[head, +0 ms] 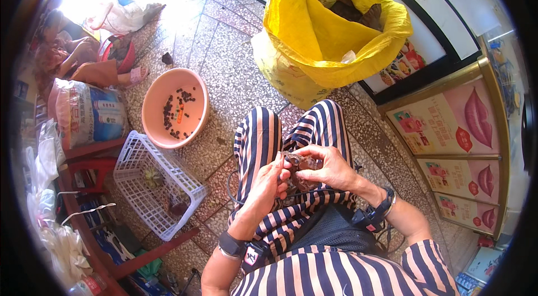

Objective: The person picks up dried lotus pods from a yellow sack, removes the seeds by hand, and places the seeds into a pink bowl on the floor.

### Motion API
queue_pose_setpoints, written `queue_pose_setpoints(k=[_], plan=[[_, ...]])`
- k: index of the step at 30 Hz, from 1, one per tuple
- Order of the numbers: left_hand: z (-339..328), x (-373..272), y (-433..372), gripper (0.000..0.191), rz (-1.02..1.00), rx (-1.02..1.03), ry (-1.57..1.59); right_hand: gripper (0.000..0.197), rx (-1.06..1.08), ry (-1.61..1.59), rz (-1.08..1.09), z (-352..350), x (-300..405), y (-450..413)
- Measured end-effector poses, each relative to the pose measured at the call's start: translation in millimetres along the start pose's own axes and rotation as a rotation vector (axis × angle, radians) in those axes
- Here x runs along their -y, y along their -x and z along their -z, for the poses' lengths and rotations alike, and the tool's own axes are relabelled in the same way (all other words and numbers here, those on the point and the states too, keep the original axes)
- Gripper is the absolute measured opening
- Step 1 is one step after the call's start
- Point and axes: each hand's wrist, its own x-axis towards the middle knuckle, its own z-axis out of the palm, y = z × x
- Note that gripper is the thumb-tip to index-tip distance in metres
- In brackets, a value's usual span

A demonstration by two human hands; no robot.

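Above my lap, a brown dried lotus seed pod (306, 164) is held between both hands. My right hand (330, 165) grips it from the right, thumb on the near side and fingers over the top. Thumb and fingertips of my left hand (269, 180) pinch the pod's left edge, where a dark seed shows. Something small and dark is partly visible among the curled left fingers. Ahead and left on the floor stands a pink plastic basin (151, 113) with many dark round seeds (169, 115) scattered on its bottom.
A yellow woven sack (294, 56) with brown pods (346, 12) inside stands ahead right. At left are a white plastic crate (141, 186) holding a few pods and a filled bag (90, 113). Another person (80, 56) sits far left beside a red basket (126, 54). Display cabinets (454, 128) line the right.
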Motion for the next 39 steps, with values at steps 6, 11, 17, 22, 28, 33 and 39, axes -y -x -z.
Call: queue_pose_setpoints(k=[6,11,17,22,28,33,39], plan=[[4.2,3.2,3.0,0.026,0.017,-0.019,0.052,0.034,0.029,0.118,0.148,-7.7,-6.4,-7.6],[1.3,10.5,3.6,0.023,-0.038,0.074,0.326,0.030,0.150,0.002,0.217,3.2,-3.8,-14.2],[-3.4,14.4,-4.4,0.022,-0.135,0.042,0.372,0.029,0.197,-0.126,0.207,4.9,-5.7,-20.4],[-1.9,18.6,-2.6,0.019,-0.179,0.052,0.300,0.027,0.170,-0.232,0.076,5.3,-9.5,-16.0],[4.2,17.9,-8.2,0.023,-0.164,0.107,0.294,0.022,0.054,-0.199,0.133,-4.1,-13.2,-12.4],[4.8,23.6,-15.4,0.027,-0.169,0.166,0.363,0.017,-0.042,0.181,0.446,-5.8,-14.8,-14.2],[-4.7,32.1,-23.3,0.025,-0.244,0.171,0.379,0.013,-0.126,-0.018,0.204,0.3,-14.5,-14.1]])
